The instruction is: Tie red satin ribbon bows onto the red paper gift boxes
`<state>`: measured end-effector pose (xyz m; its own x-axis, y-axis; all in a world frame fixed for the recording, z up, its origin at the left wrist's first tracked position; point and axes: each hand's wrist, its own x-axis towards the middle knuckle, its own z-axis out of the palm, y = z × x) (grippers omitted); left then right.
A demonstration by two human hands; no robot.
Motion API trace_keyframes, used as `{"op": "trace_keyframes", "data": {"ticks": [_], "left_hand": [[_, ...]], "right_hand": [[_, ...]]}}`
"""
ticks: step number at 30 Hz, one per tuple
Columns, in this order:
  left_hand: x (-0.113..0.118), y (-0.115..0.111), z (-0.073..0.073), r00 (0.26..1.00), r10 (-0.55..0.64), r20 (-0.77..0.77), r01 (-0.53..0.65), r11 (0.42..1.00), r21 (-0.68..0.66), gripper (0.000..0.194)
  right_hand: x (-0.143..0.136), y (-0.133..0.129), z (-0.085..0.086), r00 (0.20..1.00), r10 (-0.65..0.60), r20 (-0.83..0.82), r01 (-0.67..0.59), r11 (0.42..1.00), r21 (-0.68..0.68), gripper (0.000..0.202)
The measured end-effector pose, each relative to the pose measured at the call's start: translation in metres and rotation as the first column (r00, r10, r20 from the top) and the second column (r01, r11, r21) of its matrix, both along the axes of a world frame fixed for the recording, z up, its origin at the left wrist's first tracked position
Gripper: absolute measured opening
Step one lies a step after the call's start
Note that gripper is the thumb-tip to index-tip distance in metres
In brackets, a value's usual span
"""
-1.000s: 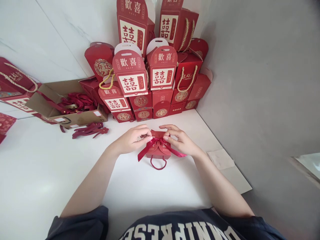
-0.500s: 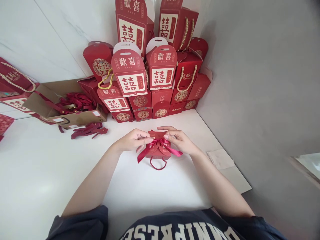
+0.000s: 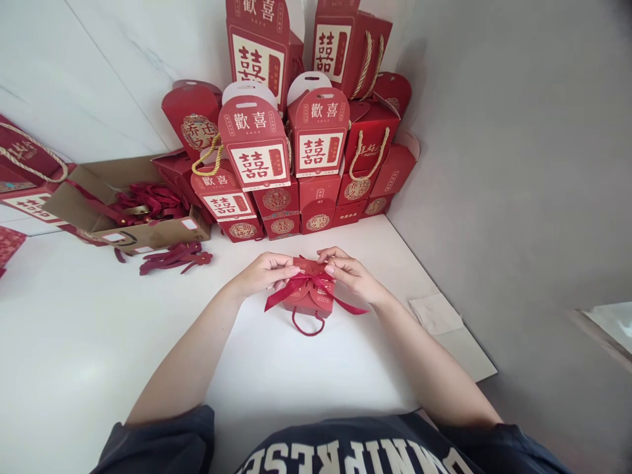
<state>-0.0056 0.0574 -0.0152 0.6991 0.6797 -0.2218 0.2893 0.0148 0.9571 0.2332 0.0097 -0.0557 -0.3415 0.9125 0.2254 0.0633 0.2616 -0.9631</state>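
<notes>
A small red gift box [image 3: 310, 304] sits on the white table between my hands, its cord handle looped toward me. Across its top lies a red satin ribbon [image 3: 282, 295], tied in a bow at the middle, with one tail falling to each side. My left hand [image 3: 267, 272] pinches the bow's left loop between thumb and fingers. On the other side my right hand [image 3: 351, 272] is closed on the right loop, thumb and forefinger together. The fingertips partly cover both loops.
Stacked red gift boxes [image 3: 318, 155] line the back wall. At left stands a cardboard box [image 3: 148, 234] full of dark red ribbons, with a bundle of dark red strips [image 3: 175, 258] before it. A white tissue [image 3: 436, 313] lies right, near the grey wall.
Both ribbon tails now spread farther outward from the bow. The gift box has shifted slightly left and turned a little, while my hands keep hold of the loops.
</notes>
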Motion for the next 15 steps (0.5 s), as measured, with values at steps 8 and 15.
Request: {"op": "trace_keyframes", "data": {"ticks": [8,15], "left_hand": [[-0.003,0.008,-0.023,0.995,0.052,0.085,-0.037,0.984,-0.174,0.041],[0.000,0.003,-0.012,0.997,-0.011,0.078,0.025,0.985,-0.172,0.038]], "right_hand": [[0.006,0.007,-0.009,1.000,-0.008,0.003,0.008,0.999,0.034,0.041],[0.008,-0.013,0.034,0.958,-0.252,0.138,0.201,0.931,0.306,0.019]]}}
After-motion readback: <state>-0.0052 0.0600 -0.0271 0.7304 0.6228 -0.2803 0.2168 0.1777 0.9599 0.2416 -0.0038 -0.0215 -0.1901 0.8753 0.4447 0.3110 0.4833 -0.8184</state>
